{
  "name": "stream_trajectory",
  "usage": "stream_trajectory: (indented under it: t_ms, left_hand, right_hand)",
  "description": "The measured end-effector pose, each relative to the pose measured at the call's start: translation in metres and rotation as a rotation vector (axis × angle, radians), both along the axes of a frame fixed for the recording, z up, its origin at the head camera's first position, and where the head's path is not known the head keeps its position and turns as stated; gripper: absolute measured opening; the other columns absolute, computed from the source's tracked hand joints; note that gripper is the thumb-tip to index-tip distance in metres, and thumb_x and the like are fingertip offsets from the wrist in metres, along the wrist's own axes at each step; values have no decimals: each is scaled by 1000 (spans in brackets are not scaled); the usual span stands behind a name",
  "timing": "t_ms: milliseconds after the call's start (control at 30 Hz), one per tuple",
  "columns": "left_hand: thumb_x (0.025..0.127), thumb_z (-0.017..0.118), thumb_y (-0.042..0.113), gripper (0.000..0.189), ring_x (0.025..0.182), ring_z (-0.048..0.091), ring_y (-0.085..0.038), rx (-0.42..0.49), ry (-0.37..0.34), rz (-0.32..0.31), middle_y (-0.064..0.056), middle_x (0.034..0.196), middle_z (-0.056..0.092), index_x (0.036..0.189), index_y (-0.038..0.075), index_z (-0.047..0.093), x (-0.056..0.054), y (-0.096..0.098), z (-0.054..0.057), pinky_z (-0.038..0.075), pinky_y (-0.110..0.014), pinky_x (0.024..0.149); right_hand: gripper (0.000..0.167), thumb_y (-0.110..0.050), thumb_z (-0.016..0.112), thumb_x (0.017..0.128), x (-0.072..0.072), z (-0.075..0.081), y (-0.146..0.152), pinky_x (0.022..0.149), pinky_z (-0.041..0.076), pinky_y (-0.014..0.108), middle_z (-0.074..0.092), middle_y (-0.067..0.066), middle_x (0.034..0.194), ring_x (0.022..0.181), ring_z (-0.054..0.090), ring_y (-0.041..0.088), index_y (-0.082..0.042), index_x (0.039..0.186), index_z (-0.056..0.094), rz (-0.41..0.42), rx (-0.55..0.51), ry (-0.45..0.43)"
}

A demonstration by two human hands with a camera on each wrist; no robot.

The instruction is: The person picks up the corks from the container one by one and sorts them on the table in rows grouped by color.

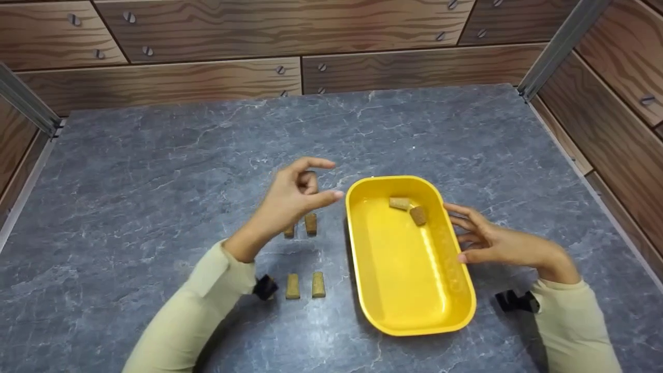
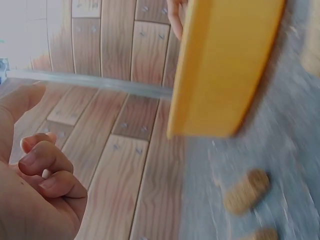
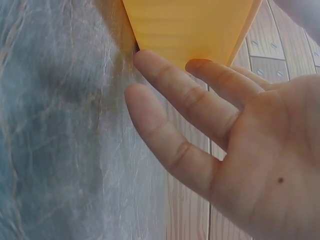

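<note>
Corks (image 1: 399, 203): two in yellow tub (image 1: 396, 269), at least four outside; left hand (image 1: 291, 194) empty, pinch parted; right hand (image 1: 489, 241) relaxed, touching tub.

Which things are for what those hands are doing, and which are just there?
Likely for the job:
- yellow tub
- two corks inside it
- loose corks outside it
- left hand, holding nothing
- right hand, touching the tub

Just there:
- grey tabletop
- wood-patterned walls
- black pieces at the wrists
</note>
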State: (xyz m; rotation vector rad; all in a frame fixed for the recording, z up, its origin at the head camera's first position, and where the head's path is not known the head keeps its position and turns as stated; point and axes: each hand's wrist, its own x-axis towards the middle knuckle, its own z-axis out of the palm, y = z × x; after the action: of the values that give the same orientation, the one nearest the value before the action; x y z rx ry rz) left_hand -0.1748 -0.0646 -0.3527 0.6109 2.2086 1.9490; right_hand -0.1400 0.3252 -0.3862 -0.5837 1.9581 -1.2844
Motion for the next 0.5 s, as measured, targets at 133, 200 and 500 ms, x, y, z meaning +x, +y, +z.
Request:
stream_trajectory:
  t_ms: [133, 200, 500]
  left_hand:
    - [80, 77, 12, 48, 57, 32, -8, 6, 12, -36, 6, 62, 37, 123, 4, 58, -1, 20, 1, 35, -20, 56]
    - [80, 78, 12, 48, 57, 32, -8, -6, 20, -49, 6, 63, 37, 123, 4, 59, -2, 29, 0, 34, -20, 56]
    - [76, 82, 19, 56, 57, 35, -7, -98, -39, -77, 6, 64, 41, 125, 5, 59, -4, 75, -13, 31, -19, 52]
  right_hand:
    - [86, -6, 56, 96, -1, -1, 0, 94, 50, 29, -3, 26, 159, 125, 48, -1, -17, 154, -6, -1, 7, -2]
    - [86, -5, 56, 96, -1, 0, 0, 94, 50, 28, -3, 27, 159, 127, 47, 3, -16, 154, -6, 6, 0, 6]
    - [84, -3, 54, 96, 0, 2, -1, 94, 50, 28, -4, 29, 157, 132, 45, 14, -14, 154, -6, 21, -28, 20]
